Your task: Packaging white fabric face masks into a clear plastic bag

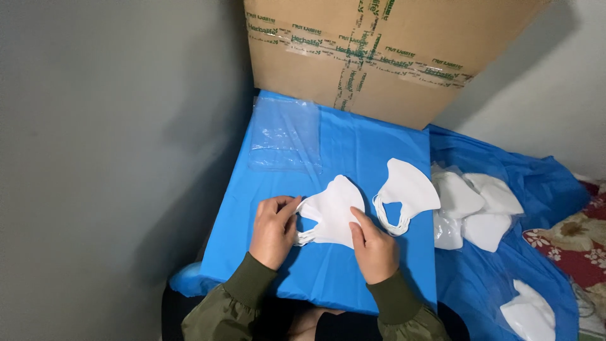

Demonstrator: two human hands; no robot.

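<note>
- The left hand (273, 230) pinches the ear-loop edge of a folded white mask (333, 211); the right hand (375, 249) presses fingertips on its lower right edge.
- The mask lies on the blue sheet (353, 151), just beside a second mask (407, 189).
- Seemingly flattening or stacking; I cannot tell how many layers are held.
- Next calls for a steady pinch, loops kept untangled.
</note>
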